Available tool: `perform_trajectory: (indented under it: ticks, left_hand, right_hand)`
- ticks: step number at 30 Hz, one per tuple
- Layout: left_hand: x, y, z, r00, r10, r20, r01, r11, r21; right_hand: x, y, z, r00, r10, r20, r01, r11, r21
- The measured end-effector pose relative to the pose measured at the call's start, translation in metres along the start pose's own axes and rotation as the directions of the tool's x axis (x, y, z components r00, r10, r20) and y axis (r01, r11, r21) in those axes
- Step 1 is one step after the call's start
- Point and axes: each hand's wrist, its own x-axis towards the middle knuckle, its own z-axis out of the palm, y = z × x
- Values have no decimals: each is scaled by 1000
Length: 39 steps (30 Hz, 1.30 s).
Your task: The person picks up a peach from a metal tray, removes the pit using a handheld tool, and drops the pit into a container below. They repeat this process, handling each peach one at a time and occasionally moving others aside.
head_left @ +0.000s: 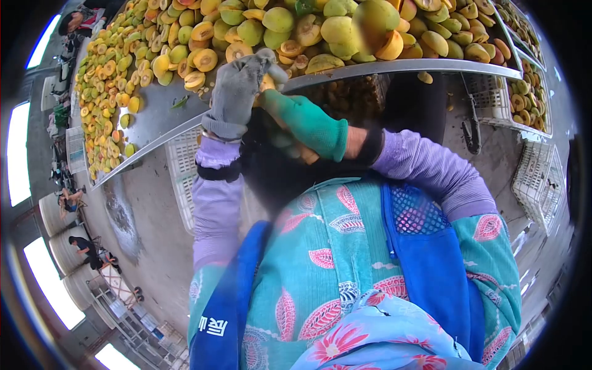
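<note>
My left hand (235, 92), in a grey glove, is closed on a small yellow piece of stone fruit (267, 84) just over the near rim of a metal table (163, 111). Right against it is my right hand (308, 125) in a green glove, its fingers curled and closed at the fruit. What those fingers hold, if anything, I cannot tell. Beyond both hands lies a big heap of yellow-green stone fruit (279, 20), some whole and many cut in half with brown centres showing.
White plastic crates stand under the table (180, 179) and at the right (538, 179). Another crate, filled with fruit (528, 92), is at the table's right end. A dark strap-like thing (472, 132) hangs there. Other people, one in dark clothes (86, 250), are far left.
</note>
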Motion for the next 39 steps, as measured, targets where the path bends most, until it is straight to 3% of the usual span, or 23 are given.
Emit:
perform_trajectory:
  ticks: [1,2,3,4,5,7,8,10,11,13,14,15,16,17,20,21,24,25,29,33,35,37,39]
  left_hand:
    - [0,-3,1,969,-245,11,237,926,-292]
    - [0,-4,4,950,-308,60,280,747,-603]
    - [3,0,7,923,-368,109,269,417,-868]
    - [5,4,10,891,-426,157,210,78,-975]
    - [-5,2,12,841,-540,37,141,152,-978]
    - [-41,6,-14,784,-613,-93,238,436,-868]
    - [-58,8,-27,749,-644,-158,307,548,-778]
    - [-79,-25,-90,653,-719,-239,653,694,-303]
    - [-74,-24,-112,589,-739,-328,808,545,223]
    - [-31,-3,-114,442,-745,-500,883,264,387]
    - [-23,-19,-114,761,-541,-358,585,335,739]
    - [-14,-44,-113,946,-314,-77,169,279,945]
    - [-5,-115,-108,858,-488,-161,345,316,884]
    - [3,-171,-102,735,-645,-211,510,319,799]
    - [20,-98,-104,724,-674,-146,590,496,637]
    - [8,-106,-106,762,-628,-157,634,675,378]
    - [-12,-28,-65,837,-528,-145,492,841,-227]
    - [-17,-16,-49,853,-496,-165,416,835,-360]
    - [-23,-21,-9,841,-471,-265,319,828,-461]
    - [-17,-25,6,880,-355,-316,254,913,-320]
    - [-9,-10,12,829,-450,-332,253,832,-494]
    - [-6,2,15,709,-634,-309,211,608,-765]
    - [-4,0,18,707,-566,-424,240,755,-610]
  right_hand:
    - [3,3,-1,962,-18,271,-86,927,366]
    - [7,4,-1,857,-137,497,-255,725,640]
    - [9,0,4,827,-194,529,-243,724,646]
    - [12,-6,3,796,-217,566,-243,741,626]
    - [14,-9,0,764,-238,600,-250,748,615]
    - [5,-11,3,727,-271,631,-222,777,589]
    - [-3,-9,-5,777,-213,593,-228,782,579]
    - [-14,-4,-31,859,-114,499,-221,797,562]
    - [-12,2,-38,922,26,386,-240,821,518]
    - [-10,15,-44,950,294,101,-308,845,437]
    - [-10,12,-37,952,302,49,-300,892,338]
    - [-10,7,-22,954,301,-4,-292,927,235]
    - [-9,2,-13,956,286,-57,-277,952,131]
    - [-8,-1,-10,981,157,-110,-161,987,-24]
    - [-3,-16,4,926,-151,-346,3,919,-394]
    - [13,-6,0,831,-490,-263,260,761,-594]
    - [38,-8,6,725,-681,-104,263,413,-872]
    - [38,-14,11,778,-617,-123,154,377,-913]
    - [45,-6,-2,764,-627,-154,181,436,-882]
    - [40,4,-4,733,-649,-204,228,517,-825]
    - [38,3,-2,736,-642,-215,231,537,-811]
    - [39,4,-2,760,-613,-216,219,554,-803]
    - [39,8,-1,745,-636,-200,284,574,-768]
